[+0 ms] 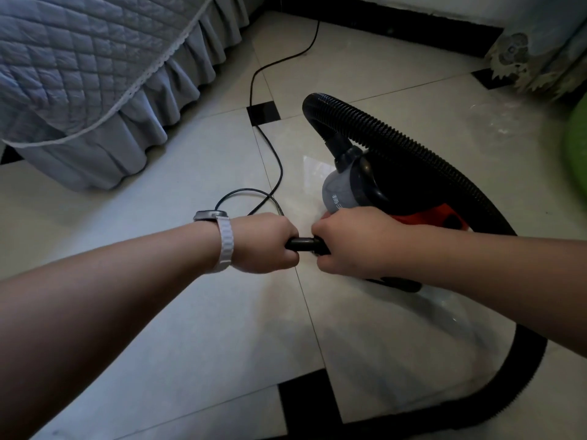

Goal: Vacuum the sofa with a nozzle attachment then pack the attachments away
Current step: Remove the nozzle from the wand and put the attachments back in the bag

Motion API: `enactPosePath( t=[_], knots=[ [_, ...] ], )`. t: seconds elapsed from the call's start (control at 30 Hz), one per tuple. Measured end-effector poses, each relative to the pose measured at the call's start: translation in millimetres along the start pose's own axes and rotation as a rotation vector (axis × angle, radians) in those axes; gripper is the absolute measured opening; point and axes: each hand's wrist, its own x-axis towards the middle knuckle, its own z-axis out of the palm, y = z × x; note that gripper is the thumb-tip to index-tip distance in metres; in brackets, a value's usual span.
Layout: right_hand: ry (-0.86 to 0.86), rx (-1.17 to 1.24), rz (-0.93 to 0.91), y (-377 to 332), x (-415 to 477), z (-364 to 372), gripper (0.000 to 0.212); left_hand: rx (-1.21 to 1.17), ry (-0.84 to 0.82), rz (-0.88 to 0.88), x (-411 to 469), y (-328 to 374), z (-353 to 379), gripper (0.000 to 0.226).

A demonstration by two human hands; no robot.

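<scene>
We are looking down on a floor [190, 312] of pale glossy tiles with small black squares set at the corners. A sofa [79, 58] under a quilted grey-blue cover is occupying the upper left, its ruffled skirt hanging down to the tiles. A black power cord [270, 144] is running from the far wall across the floor and looping just beyond the wrists. The vacuum cleaner [349, 188], with a grey front, black middle and orange-red rear, is sitting on the floor just beyond the right hand [352, 242] and partly hidden by it. A ribbed black hose [413, 144] is rising from the front of the machine, arching over and sweeping round to the right, passing behind the right forearm and curving back along the bottom edge; we cannot tell where its far end is finishing. Both hands are working close together above the tiles. The left hand [263, 242], with a white-strapped watch [211, 215] on its wrist, is clenching round one end of a short black tube [303, 243]. The right hand is grasping the other, wider end, fingers curled under it. Only a short stretch of the tube is showing between the two fists. A lace-edged cloth [533, 58] is hanging at the upper right, and a green object [576, 154] is cutting into the right edge.
</scene>
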Motion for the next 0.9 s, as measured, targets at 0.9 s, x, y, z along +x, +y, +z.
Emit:
enactPosePath(
  t=[0.9],
  knots=[
    [0.066,0.623,0.285,23.2,14.5,2.9,0.019,-0.348,0.361,-0.114,-8.0,-50.0,-2.2,0.018]
  ],
)
